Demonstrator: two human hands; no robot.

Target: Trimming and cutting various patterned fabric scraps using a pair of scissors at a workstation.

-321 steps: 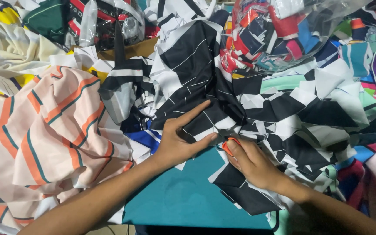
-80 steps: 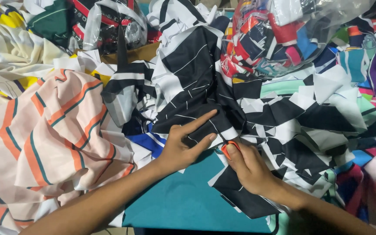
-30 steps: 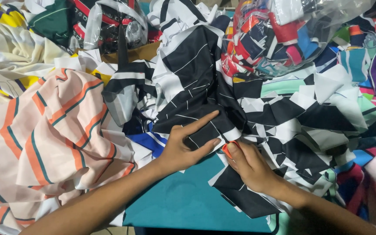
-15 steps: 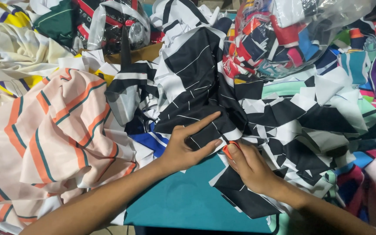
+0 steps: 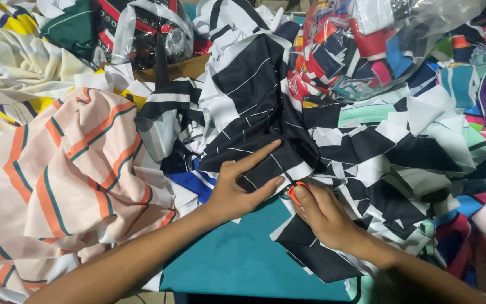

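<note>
**Hands on crumpled black-and-white cloth**

Left hand (image 5: 237,188) pressed flat on black-and-white striped fabric (image 5: 265,112), fingers spread open, forefinger stretched along a fold. Right hand (image 5: 322,214) curled shut around a small orange tool (image 5: 293,193), possibly a thread snipper, mostly hidden, just beside the left fingertips. Fabric heaped centre, soft and creased, over a smooth teal table (image 5: 237,259). Peach striped cloth (image 5: 63,180) at left; glossy clear plastic bag (image 5: 367,45) of colourful scraps above right.

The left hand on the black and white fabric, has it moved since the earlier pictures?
No. The left hand lies just above the teal surface, as before.
</note>
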